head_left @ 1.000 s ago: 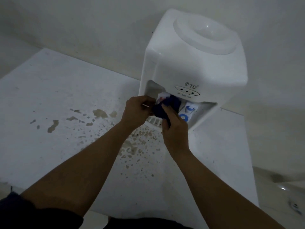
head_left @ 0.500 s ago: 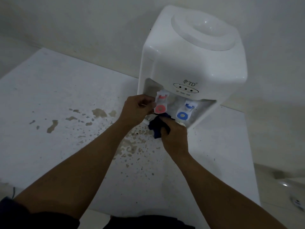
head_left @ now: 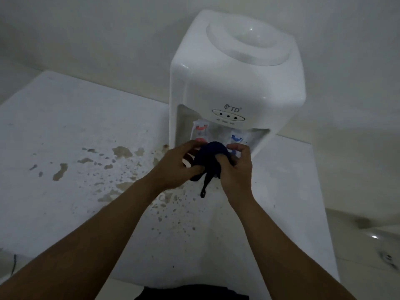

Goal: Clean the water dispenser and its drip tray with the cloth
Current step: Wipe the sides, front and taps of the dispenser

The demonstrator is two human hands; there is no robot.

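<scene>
A white tabletop water dispenser (head_left: 236, 83) stands at the back of the counter, with a red tap (head_left: 200, 128) and a blue tap (head_left: 237, 138) in its front recess. Just in front of the taps I hold a bunched dark blue cloth (head_left: 211, 158) between both hands. My left hand (head_left: 175, 165) grips its left side and my right hand (head_left: 237, 167) grips its right side. A thin tail of the cloth hangs down between my wrists. The drip tray is hidden behind my hands and the cloth.
The white counter (head_left: 65, 131) carries brown stains and splashes (head_left: 121, 152) left of and in front of the dispenser. A wall runs close behind. At the lower right a sink basin (head_left: 376, 245) lies beyond the counter's edge.
My left hand let go of the red tap and joined the right hand on the cloth. The cloth came up from the tray area and is bunched between both hands.
</scene>
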